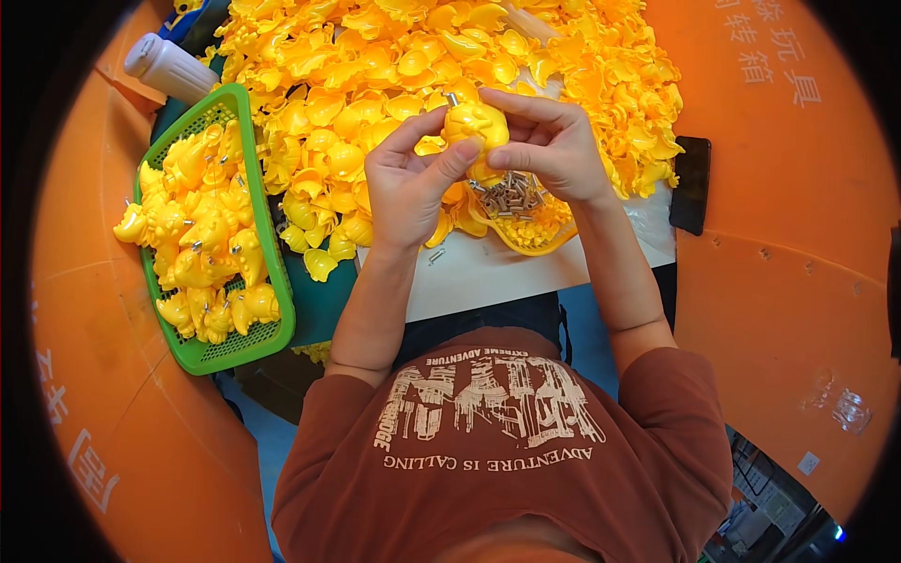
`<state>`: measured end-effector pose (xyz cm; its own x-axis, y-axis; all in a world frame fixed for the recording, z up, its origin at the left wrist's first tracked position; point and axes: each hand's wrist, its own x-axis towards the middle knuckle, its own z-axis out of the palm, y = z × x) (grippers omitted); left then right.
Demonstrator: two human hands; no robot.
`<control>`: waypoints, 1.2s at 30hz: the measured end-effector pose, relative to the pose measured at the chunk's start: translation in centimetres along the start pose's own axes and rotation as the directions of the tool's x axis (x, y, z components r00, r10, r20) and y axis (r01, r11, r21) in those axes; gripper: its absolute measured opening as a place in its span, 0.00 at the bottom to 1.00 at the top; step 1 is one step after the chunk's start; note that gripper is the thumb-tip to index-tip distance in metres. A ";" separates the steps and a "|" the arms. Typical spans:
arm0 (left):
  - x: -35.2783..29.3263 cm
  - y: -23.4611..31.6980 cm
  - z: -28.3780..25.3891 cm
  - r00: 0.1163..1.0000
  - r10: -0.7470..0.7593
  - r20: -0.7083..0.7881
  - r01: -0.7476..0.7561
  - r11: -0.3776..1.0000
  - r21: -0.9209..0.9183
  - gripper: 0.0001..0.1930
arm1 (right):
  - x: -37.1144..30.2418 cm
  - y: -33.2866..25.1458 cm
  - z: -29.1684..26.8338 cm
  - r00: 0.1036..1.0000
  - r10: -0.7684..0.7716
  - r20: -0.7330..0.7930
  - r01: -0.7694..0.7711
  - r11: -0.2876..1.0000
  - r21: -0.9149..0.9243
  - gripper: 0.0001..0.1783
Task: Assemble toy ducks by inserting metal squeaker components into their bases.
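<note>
A shiny yellow plastic figure is held up between my two hands, with a small metal pin sticking out of its top. My left hand grips its left side with thumb and fingers. On the other side, my right hand pinches it between thumb and forefinger. Just below my hands sits a yellow-rimmed container of small yellow parts, with a heap of metal pins at its far end. A loose metal pin lies on the white sheet near my left wrist.
A large pile of yellow plastic shell pieces covers the far table. To the left, a green basket holds several yellow figures with metal pins. A white bottle stands behind it. A black phone-like slab and orange bins are at right.
</note>
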<state>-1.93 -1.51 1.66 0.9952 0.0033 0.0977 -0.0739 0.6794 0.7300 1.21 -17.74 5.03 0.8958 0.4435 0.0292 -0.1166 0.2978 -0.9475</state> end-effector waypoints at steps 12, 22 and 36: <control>-0.5 -0.3 0.0 0.987 0.138 0.077 -0.148 0.977 0.151 0.21 | -0.2 0.0 -0.2 0.995 -0.072 0.064 0.078 0.993 -0.093 0.32; -0.4 -0.4 -0.1 0.990 0.124 0.062 -0.124 0.992 0.007 0.19 | -0.3 -0.3 0.4 0.996 -0.083 0.033 0.086 0.990 -0.114 0.31; 0.0 -0.5 -0.1 0.986 0.094 0.137 -0.085 0.994 -0.074 0.21 | -0.7 -1.7 0.2 0.996 -0.061 0.069 0.078 0.961 -0.265 0.34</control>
<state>-1.90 -1.73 1.20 0.9655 -0.0335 0.2581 -0.1531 0.7291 0.6671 0.68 -18.42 6.65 0.8694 0.4819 0.1091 0.0712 0.0963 -0.9928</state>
